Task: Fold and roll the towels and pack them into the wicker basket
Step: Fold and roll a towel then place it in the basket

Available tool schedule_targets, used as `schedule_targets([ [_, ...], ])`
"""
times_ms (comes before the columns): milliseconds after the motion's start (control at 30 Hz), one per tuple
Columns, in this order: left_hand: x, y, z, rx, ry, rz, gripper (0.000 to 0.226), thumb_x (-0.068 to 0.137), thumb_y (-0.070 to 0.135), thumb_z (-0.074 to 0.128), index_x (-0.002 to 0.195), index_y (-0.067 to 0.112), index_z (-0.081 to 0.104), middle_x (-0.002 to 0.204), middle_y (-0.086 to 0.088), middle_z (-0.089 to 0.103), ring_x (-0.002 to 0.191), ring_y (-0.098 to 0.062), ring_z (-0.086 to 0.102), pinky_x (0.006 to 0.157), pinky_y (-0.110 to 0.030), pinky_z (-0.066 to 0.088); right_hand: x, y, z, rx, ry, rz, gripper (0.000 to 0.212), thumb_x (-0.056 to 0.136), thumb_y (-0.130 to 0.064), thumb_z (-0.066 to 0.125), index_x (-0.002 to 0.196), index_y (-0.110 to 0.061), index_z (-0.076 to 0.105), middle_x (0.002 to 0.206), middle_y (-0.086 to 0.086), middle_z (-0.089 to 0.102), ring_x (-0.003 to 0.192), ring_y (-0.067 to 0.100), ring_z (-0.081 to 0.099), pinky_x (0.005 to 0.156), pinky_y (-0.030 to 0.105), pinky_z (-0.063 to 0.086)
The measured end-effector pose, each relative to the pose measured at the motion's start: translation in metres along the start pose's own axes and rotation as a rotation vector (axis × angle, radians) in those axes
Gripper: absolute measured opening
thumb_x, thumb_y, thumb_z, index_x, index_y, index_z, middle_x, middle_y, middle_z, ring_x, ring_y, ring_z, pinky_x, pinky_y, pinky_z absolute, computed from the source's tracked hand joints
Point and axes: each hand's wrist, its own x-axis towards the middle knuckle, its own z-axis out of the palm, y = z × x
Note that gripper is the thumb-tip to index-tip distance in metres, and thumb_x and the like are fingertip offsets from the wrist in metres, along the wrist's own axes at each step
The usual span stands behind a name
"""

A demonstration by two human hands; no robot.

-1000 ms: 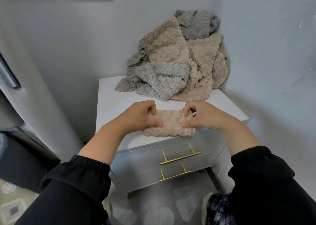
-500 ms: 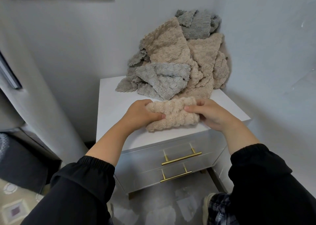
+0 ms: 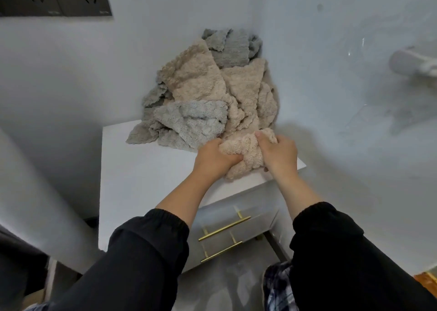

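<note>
Hands grip rolled beige towel (image 3: 246, 154) centre frame, at right edge of white cabinet (image 3: 142, 168): left hand (image 3: 214, 158) and right hand (image 3: 279, 154) both curl fingers round it. Rolling looks done; next, carry to wicker basket, unseen.

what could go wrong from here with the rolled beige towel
1. The left hand and right hand grip the beige roll, which looks lumpy; it may loosen when one lets go.
2. The roll sits near the right front corner of the cabinet top, so it might slip off.
3. It seems to touch the loose towel pile; lifting it could drag a towel down.
</note>
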Motion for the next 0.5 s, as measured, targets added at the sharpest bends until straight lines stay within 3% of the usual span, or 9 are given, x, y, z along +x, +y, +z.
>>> schedule_targets([
  [100, 0.003, 0.025, 0.022, -0.072, -0.083, 0.027, 0.043, 0.075, 0.031, 0.079, 0.110, 0.014, 0.062, 0.102, 0.000, 0.067, 0.093, -0.018, 0.064, 0.084, -0.034, 0.053, 0.009, -0.006, -0.040, -0.157, 0.085, -0.074, 0.048, 0.088, -0.042, 0.063, 0.056, -0.016, 0.037, 0.052, -0.002, 0.038, 0.048, 0.014, 0.037, 0.043, 0.025, 0.024],
  [233, -0.008, 0.059, 0.054, -0.117, -0.160, 0.051, 0.048, 0.074, 0.037, 0.077, 0.112, 0.012, 0.061, 0.107, -0.005, 0.068, 0.096, -0.022, 0.065, 0.084, -0.040, 0.054, 0.008, -0.015, -0.094, -0.358, 0.157, -0.176, 0.042, 0.088, -0.046, 0.060, 0.066, -0.013, 0.047, 0.058, -0.001, 0.047, 0.057, 0.020, 0.045, 0.050, 0.033, 0.026],
  [367, -0.043, 0.085, 0.087, -0.267, -0.265, 0.039, 0.024, 0.076, 0.028, 0.075, 0.092, 0.017, 0.060, 0.097, -0.007, 0.068, 0.091, -0.025, 0.067, 0.080, -0.047, 0.057, -0.015, -0.016, -0.149, -0.628, 0.197, -0.292, 0.036, 0.091, -0.046, 0.056, 0.077, -0.015, 0.046, 0.071, -0.001, 0.047, 0.068, 0.020, 0.042, 0.061, 0.029, 0.026],
  [500, -0.090, 0.099, 0.117, -0.355, -0.363, 0.003, 0.037, 0.076, 0.029, 0.076, 0.102, 0.008, 0.061, 0.102, -0.011, 0.068, 0.090, -0.027, 0.068, 0.075, -0.045, 0.059, -0.052, -0.010, -0.201, -0.712, 0.182, -0.338, 0.034, 0.093, -0.044, 0.055, 0.080, -0.015, 0.044, 0.065, -0.004, 0.041, 0.066, 0.017, 0.040, 0.053, 0.031, 0.018],
])
